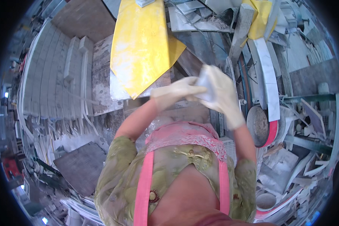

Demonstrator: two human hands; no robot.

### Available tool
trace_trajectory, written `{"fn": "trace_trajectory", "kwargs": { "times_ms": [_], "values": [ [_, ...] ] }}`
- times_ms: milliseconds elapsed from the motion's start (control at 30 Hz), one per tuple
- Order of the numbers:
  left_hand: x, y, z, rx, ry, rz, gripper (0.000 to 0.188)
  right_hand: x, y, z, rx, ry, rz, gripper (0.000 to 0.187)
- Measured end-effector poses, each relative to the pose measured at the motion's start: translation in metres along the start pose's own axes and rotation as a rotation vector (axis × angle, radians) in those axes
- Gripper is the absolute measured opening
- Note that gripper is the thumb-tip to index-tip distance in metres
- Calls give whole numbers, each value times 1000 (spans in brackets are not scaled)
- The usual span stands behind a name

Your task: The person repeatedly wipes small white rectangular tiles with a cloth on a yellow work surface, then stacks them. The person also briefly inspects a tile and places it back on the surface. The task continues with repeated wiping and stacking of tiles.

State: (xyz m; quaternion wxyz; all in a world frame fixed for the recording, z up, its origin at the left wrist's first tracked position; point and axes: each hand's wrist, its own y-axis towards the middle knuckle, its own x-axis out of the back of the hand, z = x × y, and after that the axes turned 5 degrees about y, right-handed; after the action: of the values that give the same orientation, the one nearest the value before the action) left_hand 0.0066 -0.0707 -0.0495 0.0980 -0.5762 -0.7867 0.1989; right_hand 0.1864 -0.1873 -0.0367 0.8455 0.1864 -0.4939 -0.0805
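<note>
Head view: you handle a pale piece (205, 80), right grip (221, 86) closed around it, left grip (180, 90) at its edge, closure too blurred to tell. Next move likely calls for steadiness.

I'm in a dusty workshop, slab or tile work by the look of it. Long pale slabs (51, 71) stacked on my left, broken offcuts (280, 164) piled on my right, a yellow sheet (141, 49) over the desk (118, 88) ahead. Gloved hands (221, 88), pink apron (182, 141) on.
</note>
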Motion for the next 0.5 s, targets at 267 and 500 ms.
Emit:
{"fn": "trace_trajectory", "kwargs": {
  "times_ms": [267,500],
  "values": [
    [140,-96,48,255,246,-867,50,-71,47,39,221,-117,-17,88],
    [190,-96,61,102,327,-847,62,69,-193,-109,-816,-56,-502,41]
  ]
}}
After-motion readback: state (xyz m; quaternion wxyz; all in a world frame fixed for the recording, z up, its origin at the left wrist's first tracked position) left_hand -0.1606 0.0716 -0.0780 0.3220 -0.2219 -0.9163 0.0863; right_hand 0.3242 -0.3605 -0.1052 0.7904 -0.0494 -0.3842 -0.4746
